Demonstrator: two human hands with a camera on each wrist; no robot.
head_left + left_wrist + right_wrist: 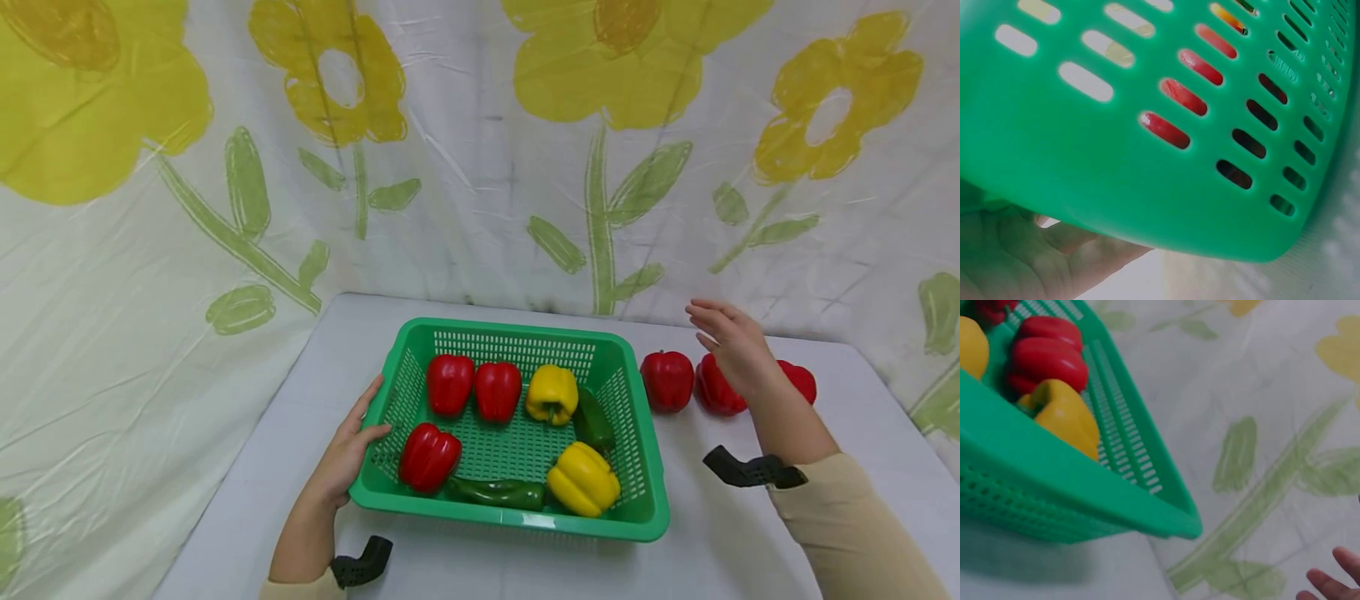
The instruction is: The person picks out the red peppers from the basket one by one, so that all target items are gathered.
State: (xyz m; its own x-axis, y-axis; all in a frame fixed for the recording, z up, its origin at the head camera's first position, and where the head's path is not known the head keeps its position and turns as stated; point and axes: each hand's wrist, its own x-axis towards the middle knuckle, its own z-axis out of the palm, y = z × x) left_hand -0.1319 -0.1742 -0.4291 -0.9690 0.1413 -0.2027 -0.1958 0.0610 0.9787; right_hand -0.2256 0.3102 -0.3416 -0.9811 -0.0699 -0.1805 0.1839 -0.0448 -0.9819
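Note:
A green plastic basket (509, 518) stands at the middle of the table. My left hand (341, 454) grips its left rim, thumb over the edge and fingers along the outer wall; in the left wrist view that hand (1054, 259) shows at the rim's underside. Inside are red bell peppers (430, 457), two yellow bell peppers (583, 481) and two long green peppers (497, 493). My right hand (738, 350) is raised at the right with loosely extended fingers, holding nothing. It overlaps a red bell pepper (716, 387) in the head view.
Right of the basket, another red bell pepper (667, 381) sits by the wall, and one more (799, 381) is partly behind my right forearm. A white cloth with painted yellow flowers (480, 208) hangs along the back and left of the white table (300, 417).

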